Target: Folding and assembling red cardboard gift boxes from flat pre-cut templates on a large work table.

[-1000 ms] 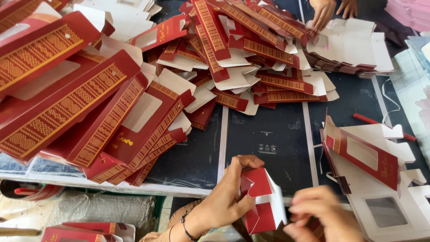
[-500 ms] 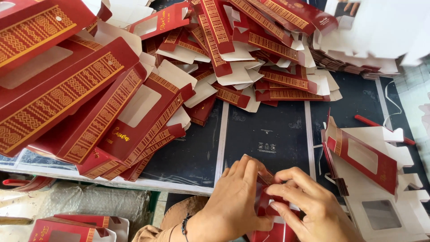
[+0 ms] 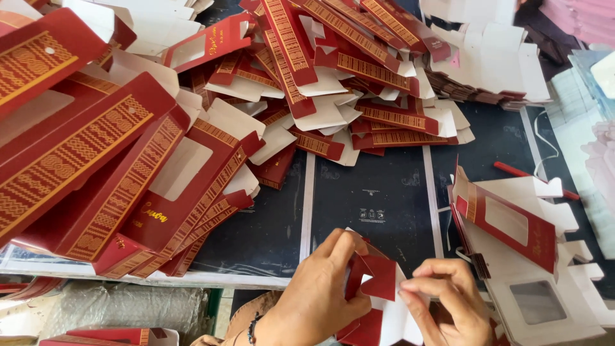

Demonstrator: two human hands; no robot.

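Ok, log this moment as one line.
left hand: grips red carton | right hand: pinches its white flap | flat cartons: heaped left | table: dark

2 hands [image 3: 384, 301], 1 red carton [image 3: 375, 291] held, 1 red pen [image 3: 522, 174], dozens of flat cartons [image 3: 192, 173], uncountable.

The table [image 3: 378, 211] has a dark top. A big heap of red and gold flat boxes [image 3: 128, 160] lies at 9 o'clock. More red boxes [image 3: 359, 77] lie at 12 o'clock. A red pen [image 3: 522, 174] lies at 3 o'clock.
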